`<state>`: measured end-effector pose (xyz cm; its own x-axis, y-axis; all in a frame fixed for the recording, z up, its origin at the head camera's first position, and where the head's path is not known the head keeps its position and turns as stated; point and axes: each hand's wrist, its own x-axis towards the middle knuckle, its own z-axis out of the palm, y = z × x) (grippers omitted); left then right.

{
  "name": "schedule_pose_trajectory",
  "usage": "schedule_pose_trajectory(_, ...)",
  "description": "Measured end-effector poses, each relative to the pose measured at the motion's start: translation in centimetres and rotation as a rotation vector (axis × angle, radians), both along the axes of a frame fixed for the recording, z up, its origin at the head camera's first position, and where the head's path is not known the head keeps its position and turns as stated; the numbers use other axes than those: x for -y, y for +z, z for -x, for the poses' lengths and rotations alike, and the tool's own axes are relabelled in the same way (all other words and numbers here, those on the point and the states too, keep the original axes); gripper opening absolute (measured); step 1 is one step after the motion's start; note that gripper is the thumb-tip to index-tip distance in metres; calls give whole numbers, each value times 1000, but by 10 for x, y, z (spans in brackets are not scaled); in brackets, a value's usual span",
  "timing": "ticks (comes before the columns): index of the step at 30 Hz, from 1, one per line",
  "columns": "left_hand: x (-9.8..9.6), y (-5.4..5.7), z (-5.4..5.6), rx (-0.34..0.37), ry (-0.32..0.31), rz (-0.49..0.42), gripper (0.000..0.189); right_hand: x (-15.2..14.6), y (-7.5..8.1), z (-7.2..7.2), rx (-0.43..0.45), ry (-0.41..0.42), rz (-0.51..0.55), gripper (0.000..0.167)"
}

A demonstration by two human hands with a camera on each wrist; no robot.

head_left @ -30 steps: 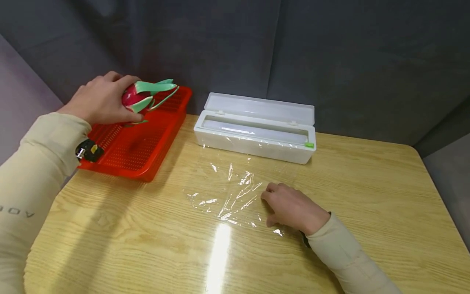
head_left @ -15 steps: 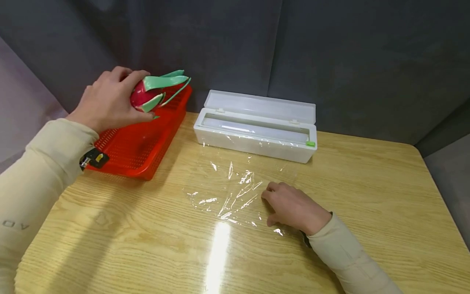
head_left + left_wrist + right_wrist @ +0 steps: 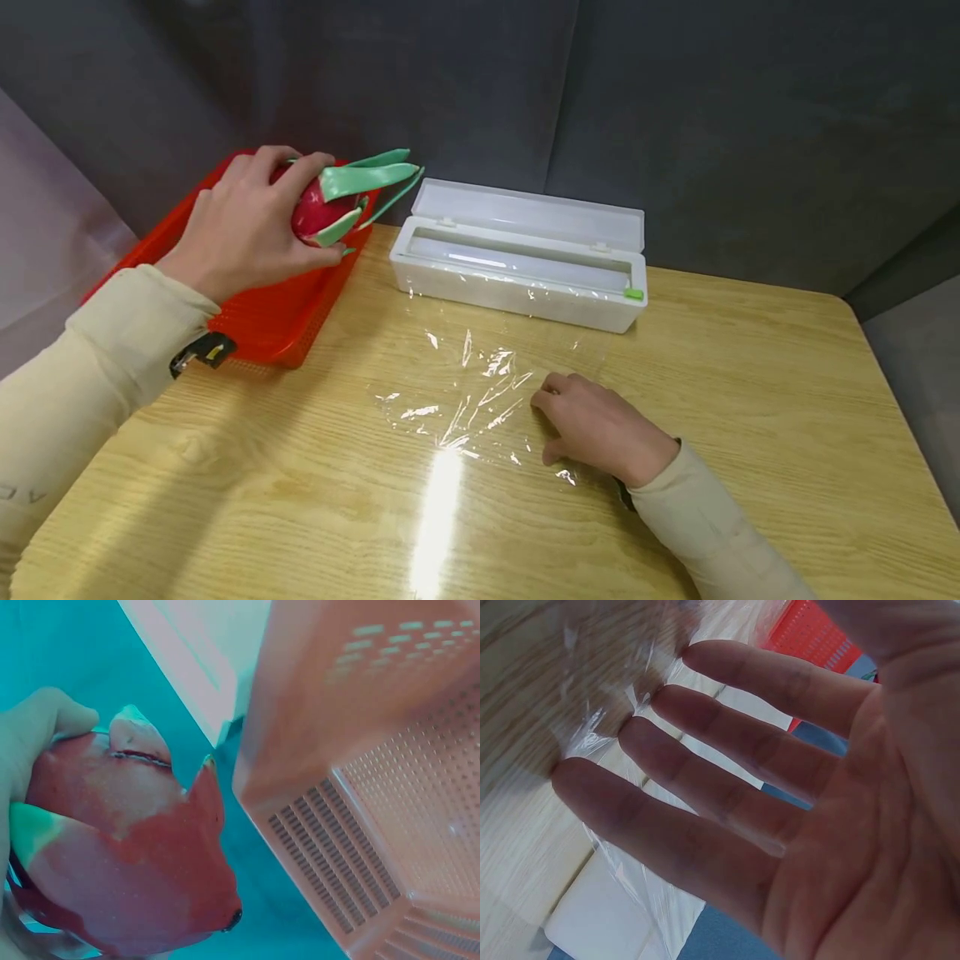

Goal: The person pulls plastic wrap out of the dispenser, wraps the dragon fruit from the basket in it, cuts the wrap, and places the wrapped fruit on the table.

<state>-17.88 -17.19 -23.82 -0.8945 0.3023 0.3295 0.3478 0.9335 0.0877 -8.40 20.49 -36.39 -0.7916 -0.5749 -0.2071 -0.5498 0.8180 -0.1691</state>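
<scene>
In the head view, my left hand (image 3: 240,225) grips a red dragon fruit (image 3: 318,212) with long green scales, held up over the right part of the red plastic basket (image 3: 281,337). The left wrist view shows the fruit (image 3: 142,855) close up, with fingers round one side of it. My right hand (image 3: 603,429) touches the right part of a sheet of clear plastic wrap (image 3: 480,396) on the table. In the right wrist view its fingers (image 3: 727,735) are spread and nearly straight, tips down on the wrap. The sheet runs from a white wrap dispenser box (image 3: 517,296).
The dispenser's lid (image 3: 528,208) stands raised behind it, and a green slider (image 3: 633,294) sits at its right end. A dark curtain (image 3: 712,125) hangs behind the wooden table (image 3: 750,375). The basket stands at the table's left side.
My left hand has carried the dragon fruit to the right, from over the basket's middle toward the dispenser. The basket has shifted slightly left in view. My right hand has stayed put on the wrap.
</scene>
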Motion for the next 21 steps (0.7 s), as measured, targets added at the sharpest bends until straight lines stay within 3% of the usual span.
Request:
schedule_pose_trajectory(10, -25, -7, -20, -125, -154, 0, 87, 0, 3, -7, -15, 7, -15, 51)
schedule_pose_trajectory(21, -58, -15, -29, -218, -301, 5, 84, -1, 8, -13, -35, 21, -20, 53)
